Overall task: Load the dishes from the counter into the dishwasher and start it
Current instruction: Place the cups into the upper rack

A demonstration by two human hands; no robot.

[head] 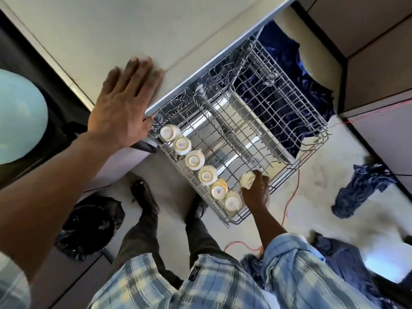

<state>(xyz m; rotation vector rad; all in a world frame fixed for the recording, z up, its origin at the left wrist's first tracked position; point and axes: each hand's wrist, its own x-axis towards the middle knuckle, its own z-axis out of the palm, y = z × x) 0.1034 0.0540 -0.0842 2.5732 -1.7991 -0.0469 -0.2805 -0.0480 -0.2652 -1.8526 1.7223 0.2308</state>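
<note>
In rack (pixel 296 168): right hand (pixel 256 188) grips cup (pixel 247 179) beside six-cup row (pixel 201 167); left hand (pixel 123 101) flat, spread on counter (pixel 100 34).

I wear a blue-and-cream plaid shirt (pixel 214 284), sleeves rolled to my elbows, dark grey trousers (pixel 145 239) and dark shoes (pixel 142 192).

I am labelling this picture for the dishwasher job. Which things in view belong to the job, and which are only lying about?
Belong to the job:
- dishwasher rack
- row of six cups upside down in the rack
- seventh cup in the right hand
- counter, left hand flat on it

Lying about:
- blue cloth on the floor
- orange cable
- black bag
</note>
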